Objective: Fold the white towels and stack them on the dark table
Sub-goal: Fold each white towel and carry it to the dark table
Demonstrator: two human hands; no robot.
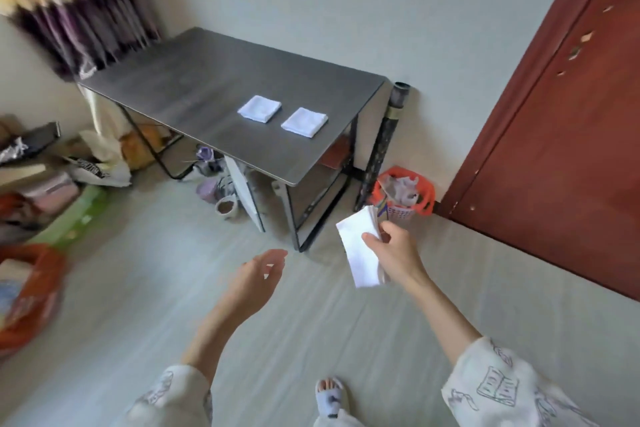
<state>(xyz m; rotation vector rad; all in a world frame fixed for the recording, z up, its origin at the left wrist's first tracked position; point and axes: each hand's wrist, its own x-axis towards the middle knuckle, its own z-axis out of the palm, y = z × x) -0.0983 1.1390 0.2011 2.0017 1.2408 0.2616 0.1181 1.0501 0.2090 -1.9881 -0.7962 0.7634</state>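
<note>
The towel (pixel 360 250) pinched in my right hand (pixel 391 246) is white cloth, soft and matt, like the two folded towels (pixel 259 108) (pixel 304 122) lying on the dark table (pixel 194 87), whose top looks like smooth wood grain with a faint sheen over thin black metal legs. My sleeves (pixel 498 388) are pale printed cloth, the door (pixel 554 135) is reddish-brown wood with chipped spots, and the orange basket (pixel 427 199) looks like glossy plastic.

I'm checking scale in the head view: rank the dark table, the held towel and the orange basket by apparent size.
1. dark table
2. and 3. unsure: white towel in the right hand and orange basket look alike; the towel is nearer.
</note>
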